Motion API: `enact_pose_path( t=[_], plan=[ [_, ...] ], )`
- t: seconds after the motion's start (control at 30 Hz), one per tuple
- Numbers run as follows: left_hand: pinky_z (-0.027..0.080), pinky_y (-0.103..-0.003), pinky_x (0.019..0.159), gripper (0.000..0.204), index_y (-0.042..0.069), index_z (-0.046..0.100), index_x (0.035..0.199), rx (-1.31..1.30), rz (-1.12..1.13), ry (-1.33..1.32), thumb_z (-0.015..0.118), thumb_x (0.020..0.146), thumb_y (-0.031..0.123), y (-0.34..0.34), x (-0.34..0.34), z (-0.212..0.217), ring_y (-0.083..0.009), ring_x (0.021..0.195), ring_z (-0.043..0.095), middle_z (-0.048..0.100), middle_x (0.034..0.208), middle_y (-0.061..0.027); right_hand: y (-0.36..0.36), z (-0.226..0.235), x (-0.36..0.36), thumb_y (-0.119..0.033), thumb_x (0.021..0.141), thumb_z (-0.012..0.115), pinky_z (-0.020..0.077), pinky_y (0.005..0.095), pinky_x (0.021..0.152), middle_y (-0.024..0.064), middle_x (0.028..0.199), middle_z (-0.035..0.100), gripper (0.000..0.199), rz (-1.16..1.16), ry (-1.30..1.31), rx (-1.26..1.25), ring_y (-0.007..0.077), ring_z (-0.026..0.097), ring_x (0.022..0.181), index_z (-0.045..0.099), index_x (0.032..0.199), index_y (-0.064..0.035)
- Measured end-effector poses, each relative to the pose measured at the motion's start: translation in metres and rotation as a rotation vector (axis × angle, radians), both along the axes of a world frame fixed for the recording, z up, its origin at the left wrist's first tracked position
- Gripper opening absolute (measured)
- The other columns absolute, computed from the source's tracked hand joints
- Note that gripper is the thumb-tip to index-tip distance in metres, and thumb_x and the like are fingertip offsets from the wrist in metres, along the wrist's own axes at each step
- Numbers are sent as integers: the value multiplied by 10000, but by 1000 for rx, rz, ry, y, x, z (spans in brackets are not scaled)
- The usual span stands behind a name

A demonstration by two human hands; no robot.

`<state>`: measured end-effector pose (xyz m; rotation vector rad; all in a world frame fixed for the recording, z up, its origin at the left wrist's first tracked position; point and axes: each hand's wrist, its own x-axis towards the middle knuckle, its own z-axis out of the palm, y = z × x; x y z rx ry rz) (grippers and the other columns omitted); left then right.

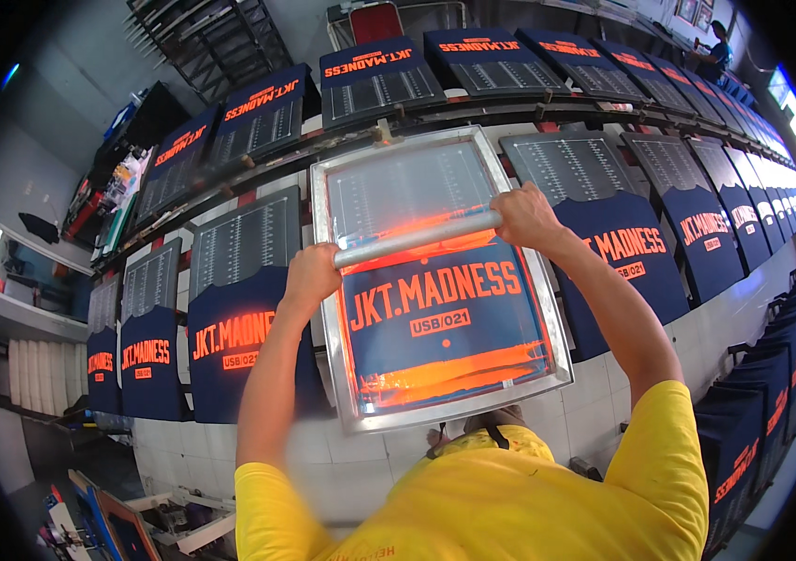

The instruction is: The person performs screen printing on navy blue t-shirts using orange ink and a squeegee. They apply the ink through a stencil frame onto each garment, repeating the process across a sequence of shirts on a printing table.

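My left hand (312,278) and my right hand (527,216) are both closed around the ends of a squeegee (417,240), a long pale bar lying crosswise over a printing screen. The screen's metal frame (465,404) surrounds a see-through mesh. Wet orange ink (454,369) is spread in a band at the mesh's near end, with more orange along the squeegee. Beneath the mesh lies a navy shirt (389,360) with bright orange lettering showing through. The blade's lower edge is hidden under the bar.
Navy shirts with orange print lie on dark boards on both sides, such as one at left (220,383) and one at right (636,290). Behind runs another row of boards (379,93). More shirts (744,449) hang at lower right. A person (718,51) stands far back right.
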<state>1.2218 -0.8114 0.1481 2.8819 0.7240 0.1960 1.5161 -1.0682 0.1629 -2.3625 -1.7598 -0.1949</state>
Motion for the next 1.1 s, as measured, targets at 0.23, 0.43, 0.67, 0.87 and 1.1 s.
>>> enact_pose_path(
  t=[0.23,0.43,0.67,0.87,1.1],
  plan=[
    [564,-456,755,212,70,715,910,76,25,-143,661,711,18,-44,-26,36,-349,840,685,705,924,-132,-38,35,-24,-59,674,664,421,423,729,109,723,662,43,13,-68,95,322,637,709,638,704,-75],
    [572,-429,749,309,70,695,989,84,-43,-180,666,693,-17,-103,-92,3,-319,856,687,698,980,-103,-111,10,-83,-61,585,725,406,420,688,81,701,619,168,95,-35,233,294,620,691,598,691,-91],
    [577,-407,760,332,55,665,998,-48,-11,-182,649,687,-59,-190,-156,-44,-290,933,689,695,1028,-80,-189,-58,-156,-48,541,727,419,411,703,49,771,598,271,41,53,183,260,615,774,585,768,-83],
    [557,-392,841,370,12,623,1036,-1,-52,-213,631,675,-66,-220,-174,-76,-299,1055,642,633,1119,-101,-218,-78,-188,-75,561,756,432,409,801,67,1020,614,391,-1,45,137,253,594,979,609,923,-72],
    [482,-418,990,479,-41,537,1181,-25,-78,-117,603,707,-72,-239,-187,-93,-379,1257,503,524,1271,-183,-235,-82,-205,-435,677,812,401,482,959,153,1248,546,724,-55,126,-30,318,508,1205,566,1202,-1]
  ],
)
